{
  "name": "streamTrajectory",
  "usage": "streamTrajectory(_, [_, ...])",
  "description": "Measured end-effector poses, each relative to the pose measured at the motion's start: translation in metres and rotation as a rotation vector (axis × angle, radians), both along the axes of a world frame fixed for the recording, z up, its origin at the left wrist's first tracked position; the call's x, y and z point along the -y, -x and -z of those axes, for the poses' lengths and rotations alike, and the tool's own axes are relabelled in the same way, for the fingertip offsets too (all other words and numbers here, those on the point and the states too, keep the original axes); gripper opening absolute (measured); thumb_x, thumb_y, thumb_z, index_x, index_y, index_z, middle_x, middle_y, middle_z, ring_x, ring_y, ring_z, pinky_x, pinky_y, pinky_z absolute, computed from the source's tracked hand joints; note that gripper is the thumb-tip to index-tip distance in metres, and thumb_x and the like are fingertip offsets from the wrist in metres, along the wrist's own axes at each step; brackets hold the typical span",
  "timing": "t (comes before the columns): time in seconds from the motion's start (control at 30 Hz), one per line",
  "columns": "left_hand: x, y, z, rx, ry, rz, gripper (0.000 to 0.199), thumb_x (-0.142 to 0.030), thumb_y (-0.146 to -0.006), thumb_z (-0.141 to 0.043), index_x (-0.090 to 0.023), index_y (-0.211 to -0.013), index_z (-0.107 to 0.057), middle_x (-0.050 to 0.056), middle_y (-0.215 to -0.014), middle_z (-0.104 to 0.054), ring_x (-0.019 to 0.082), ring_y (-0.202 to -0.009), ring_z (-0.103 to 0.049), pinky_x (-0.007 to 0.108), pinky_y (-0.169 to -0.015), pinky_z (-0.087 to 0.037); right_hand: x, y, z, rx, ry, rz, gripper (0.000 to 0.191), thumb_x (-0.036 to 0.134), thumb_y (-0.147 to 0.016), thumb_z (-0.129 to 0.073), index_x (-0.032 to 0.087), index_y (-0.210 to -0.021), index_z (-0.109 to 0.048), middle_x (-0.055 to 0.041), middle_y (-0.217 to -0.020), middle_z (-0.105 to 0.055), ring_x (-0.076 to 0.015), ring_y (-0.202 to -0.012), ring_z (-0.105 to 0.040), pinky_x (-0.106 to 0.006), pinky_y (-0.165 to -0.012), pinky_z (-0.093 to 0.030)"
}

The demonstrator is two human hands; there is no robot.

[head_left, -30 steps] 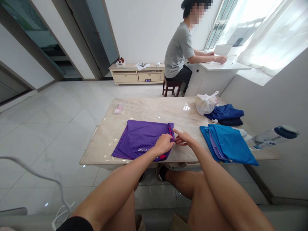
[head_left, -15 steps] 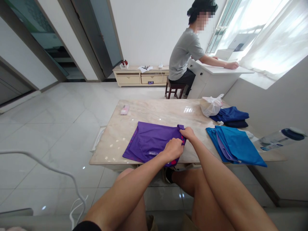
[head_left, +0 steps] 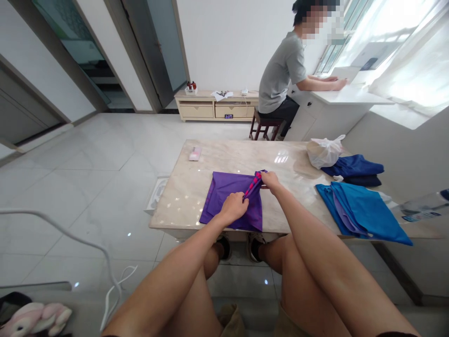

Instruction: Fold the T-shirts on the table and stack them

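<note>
A purple cloth (head_left: 219,194), perhaps a folded garment, lies on the marble-topped table (head_left: 182,187) in front of me. Its right edge is lifted and turned over, so a strip with pink spots shows. My left hand (head_left: 234,207) is closed on the near part of that strip. At the far right corner, my right hand (head_left: 270,181) pinches the other end of the same edge. Right of my hands lies a stack of blue folded cloth (head_left: 365,206) with a lilac layer in it, partly over the table's front edge.
A white plastic bag (head_left: 324,152) and dark blue cloth (head_left: 356,167) lie at the back right. A clear bottle (head_left: 423,207) is at the right end. A small pink packet (head_left: 195,153) lies far left. Beyond, a person (head_left: 282,75) sits on a stool at a white desk.
The cloth's right edge has been raised and folded leftward, exposing more of the spotted strip. My left hand has moved left relative to the cloth. The camera view has shifted slightly.
</note>
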State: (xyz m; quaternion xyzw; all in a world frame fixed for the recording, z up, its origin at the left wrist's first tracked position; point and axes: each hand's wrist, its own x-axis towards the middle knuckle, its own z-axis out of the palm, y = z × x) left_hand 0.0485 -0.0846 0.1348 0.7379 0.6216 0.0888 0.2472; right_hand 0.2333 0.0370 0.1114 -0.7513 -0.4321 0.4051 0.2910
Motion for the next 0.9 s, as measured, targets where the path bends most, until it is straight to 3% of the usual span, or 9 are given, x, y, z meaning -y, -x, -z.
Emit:
streamTrajectory(0.13, [-0.005,0.023,0.013,-0.023,0.046,-0.070,0.029,-0.032,-0.103,-0.055,-0.018,-0.109,-0.080,0.018,-0.116,-0.083,0.033,-0.115,-0.078,0.036,-0.097,-0.056,-0.011,0.027,0.010,0.099,-0.008,-0.040,0.023,0.025,-0.095,-0.061,0.011,-0.101,-0.077,-0.0173,-0.098,-0.080,-0.0241,-0.078,-0.076,-0.029,-0.062,-0.061])
streamTrajectory(0.3, [-0.009,0.050,0.029,-0.042,0.119,-0.159,0.033,-0.037,-0.097,-0.062,-0.014,-0.112,-0.080,0.021,-0.119,-0.082,0.036,-0.115,-0.078,0.037,-0.094,-0.058,-0.020,0.068,0.019,0.226,-0.048,-0.095,0.027,0.033,-0.093,-0.066,0.014,-0.102,-0.082,-0.0182,-0.095,-0.082,-0.0316,-0.098,-0.080,-0.033,-0.080,-0.061])
streamTrajectory(0.47, [-0.012,0.073,0.040,-0.056,0.159,-0.233,0.038,-0.038,-0.100,-0.057,-0.012,-0.116,-0.080,0.020,-0.126,-0.081,0.034,-0.121,-0.077,0.034,-0.097,-0.056,-0.019,0.107,0.023,0.301,-0.080,-0.121,0.034,0.039,-0.095,-0.065,0.014,-0.110,-0.083,-0.0228,-0.117,-0.082,-0.0345,-0.119,-0.076,-0.038,-0.094,-0.059])
streamTrajectory(0.6, [-0.016,0.092,0.049,-0.081,0.197,-0.298,0.042,-0.039,-0.103,-0.054,-0.012,-0.122,-0.079,0.021,-0.130,-0.080,0.033,-0.124,-0.076,0.032,-0.096,-0.056,-0.020,0.130,0.025,0.232,-0.099,-0.213,0.036,0.037,-0.101,-0.055,0.015,-0.106,-0.083,-0.0184,-0.104,-0.084,-0.0293,-0.101,-0.081,-0.034,-0.087,-0.062])
streamTrajectory(0.73, [-0.019,0.107,0.063,-0.120,0.253,-0.342,0.048,-0.048,-0.101,-0.059,-0.010,-0.122,-0.079,0.023,-0.127,-0.081,0.036,-0.123,-0.077,0.033,-0.095,-0.058,-0.022,0.130,0.025,0.166,-0.113,-0.267,0.041,0.029,-0.105,-0.045,0.012,-0.107,-0.083,-0.0144,-0.089,-0.084,-0.0221,-0.077,-0.081,-0.027,-0.073,-0.062])
streamTrajectory(0.9, [-0.024,0.110,0.072,-0.140,0.248,-0.327,0.047,-0.051,-0.100,-0.064,-0.013,-0.124,-0.078,0.022,-0.133,-0.079,0.035,-0.127,-0.075,0.035,-0.099,-0.058,-0.020,0.095,0.023,0.253,-0.137,-0.232,0.035,0.025,-0.102,-0.053,0.011,-0.107,-0.085,-0.0199,-0.096,-0.084,-0.0273,-0.093,-0.082,-0.030,-0.086,-0.060])
